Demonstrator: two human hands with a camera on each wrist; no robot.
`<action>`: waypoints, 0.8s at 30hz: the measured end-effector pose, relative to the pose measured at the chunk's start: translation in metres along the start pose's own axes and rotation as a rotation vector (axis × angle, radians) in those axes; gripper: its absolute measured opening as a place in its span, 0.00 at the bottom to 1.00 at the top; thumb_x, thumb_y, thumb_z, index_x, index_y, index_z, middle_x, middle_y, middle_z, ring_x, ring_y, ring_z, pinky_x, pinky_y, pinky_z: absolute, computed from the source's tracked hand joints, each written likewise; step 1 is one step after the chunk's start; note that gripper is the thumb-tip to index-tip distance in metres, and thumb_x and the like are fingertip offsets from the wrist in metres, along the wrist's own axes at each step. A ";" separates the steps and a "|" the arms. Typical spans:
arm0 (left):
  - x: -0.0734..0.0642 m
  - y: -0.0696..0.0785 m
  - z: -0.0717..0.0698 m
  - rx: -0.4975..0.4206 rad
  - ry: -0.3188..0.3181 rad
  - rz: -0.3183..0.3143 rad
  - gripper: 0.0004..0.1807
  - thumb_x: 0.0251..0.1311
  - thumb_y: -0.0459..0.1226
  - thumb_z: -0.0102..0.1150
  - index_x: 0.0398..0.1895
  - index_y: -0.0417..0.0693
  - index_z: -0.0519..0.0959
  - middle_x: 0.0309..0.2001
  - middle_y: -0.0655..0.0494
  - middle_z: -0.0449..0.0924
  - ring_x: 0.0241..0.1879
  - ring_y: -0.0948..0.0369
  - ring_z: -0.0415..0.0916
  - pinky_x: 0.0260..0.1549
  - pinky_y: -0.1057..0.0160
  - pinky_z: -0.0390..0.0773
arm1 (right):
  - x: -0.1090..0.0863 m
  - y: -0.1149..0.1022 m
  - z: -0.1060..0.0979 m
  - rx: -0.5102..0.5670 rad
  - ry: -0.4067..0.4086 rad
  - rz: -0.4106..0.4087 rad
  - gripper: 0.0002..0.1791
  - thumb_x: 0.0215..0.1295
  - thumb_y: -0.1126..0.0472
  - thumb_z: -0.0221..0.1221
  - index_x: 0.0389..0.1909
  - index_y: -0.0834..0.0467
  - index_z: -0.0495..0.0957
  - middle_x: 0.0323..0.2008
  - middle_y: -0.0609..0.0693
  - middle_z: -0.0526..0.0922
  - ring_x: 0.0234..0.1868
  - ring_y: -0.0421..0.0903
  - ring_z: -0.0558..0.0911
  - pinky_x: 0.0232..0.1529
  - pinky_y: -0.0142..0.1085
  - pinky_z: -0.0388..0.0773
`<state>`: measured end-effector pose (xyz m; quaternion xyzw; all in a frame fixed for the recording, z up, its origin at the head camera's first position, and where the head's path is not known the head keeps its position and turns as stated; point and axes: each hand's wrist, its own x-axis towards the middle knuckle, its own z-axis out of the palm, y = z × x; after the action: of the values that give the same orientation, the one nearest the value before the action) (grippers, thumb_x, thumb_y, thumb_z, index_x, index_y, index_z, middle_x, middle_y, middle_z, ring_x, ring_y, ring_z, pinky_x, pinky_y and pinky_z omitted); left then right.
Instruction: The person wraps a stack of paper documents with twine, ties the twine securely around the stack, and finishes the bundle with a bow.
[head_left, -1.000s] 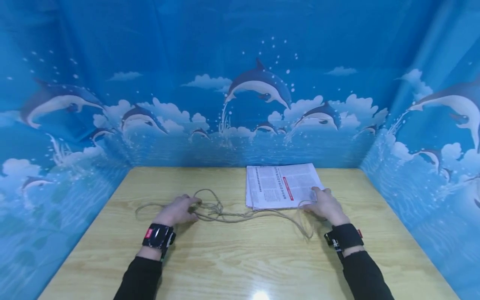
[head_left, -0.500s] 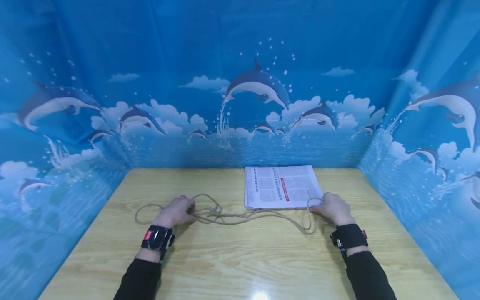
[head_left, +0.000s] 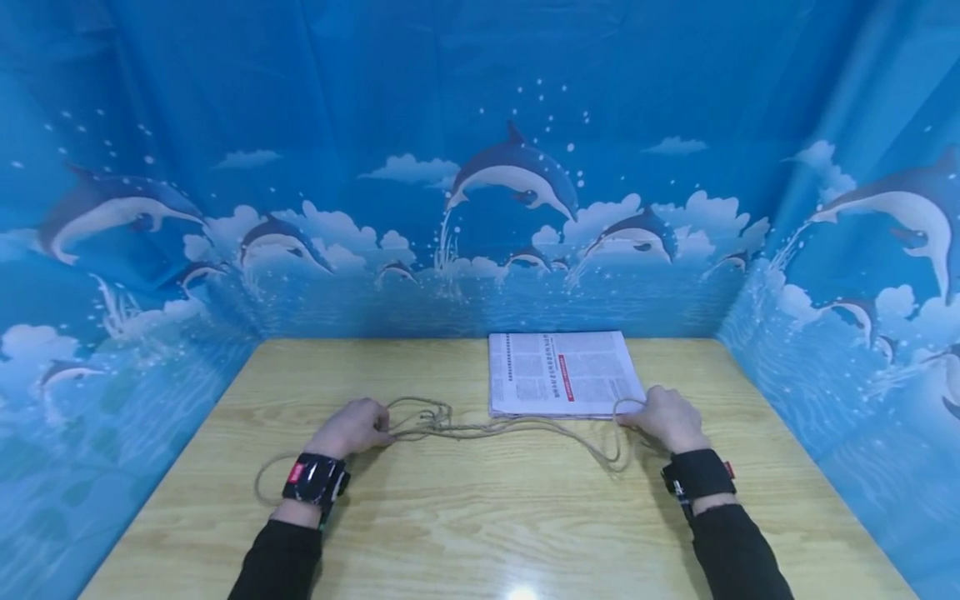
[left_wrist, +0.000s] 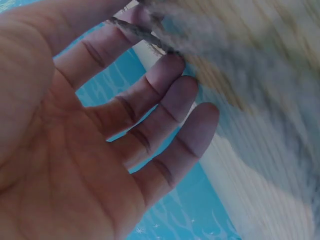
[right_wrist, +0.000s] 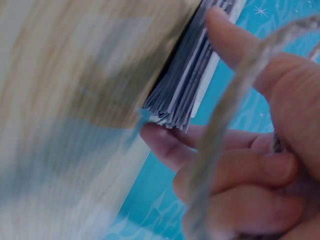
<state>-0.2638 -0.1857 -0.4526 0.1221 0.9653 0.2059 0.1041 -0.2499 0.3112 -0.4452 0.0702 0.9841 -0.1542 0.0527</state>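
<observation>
Surrounding dolphin backdrop point(head_left: 480, 292), newspapers point(head_left: 532, 375) behind rope point(head_left: 465, 431)

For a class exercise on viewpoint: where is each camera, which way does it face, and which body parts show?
Head: worn on the head, facing forward and down over the table; left grip, right grip and sleeves show.
Left wrist: on that wrist, facing its palm, fingers and the rope.
Right wrist: on that wrist, facing the newspapers and rope; thumb and fingers show.
Shared: head and right wrist both show the newspapers and right grip.
</observation>
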 end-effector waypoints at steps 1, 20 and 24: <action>0.000 0.000 0.000 -0.008 -0.001 0.002 0.14 0.53 0.41 0.71 0.19 0.49 0.75 0.22 0.56 0.71 0.22 0.60 0.67 0.22 0.62 0.67 | -0.001 0.001 -0.001 -0.002 0.003 -0.013 0.37 0.52 0.37 0.68 0.44 0.68 0.76 0.39 0.66 0.80 0.37 0.59 0.79 0.32 0.51 0.75; -0.016 -0.048 -0.024 -0.047 -0.009 -0.080 0.11 0.59 0.35 0.63 0.20 0.47 0.74 0.21 0.57 0.68 0.21 0.60 0.66 0.21 0.62 0.67 | -0.038 0.065 -0.089 0.252 0.393 0.191 0.49 0.67 0.27 0.38 0.60 0.69 0.74 0.44 0.70 0.82 0.32 0.62 0.80 0.19 0.43 0.68; -0.015 -0.053 -0.026 -0.045 0.000 -0.073 0.10 0.59 0.35 0.63 0.22 0.47 0.75 0.22 0.56 0.69 0.22 0.59 0.67 0.22 0.62 0.68 | -0.043 0.074 -0.091 0.220 0.559 0.197 0.36 0.70 0.36 0.49 0.52 0.67 0.80 0.37 0.68 0.84 0.22 0.55 0.78 0.16 0.40 0.66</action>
<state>-0.2664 -0.2461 -0.4492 0.0842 0.9644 0.2234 0.1141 -0.2038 0.4037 -0.3759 0.2101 0.9263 -0.2288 -0.2132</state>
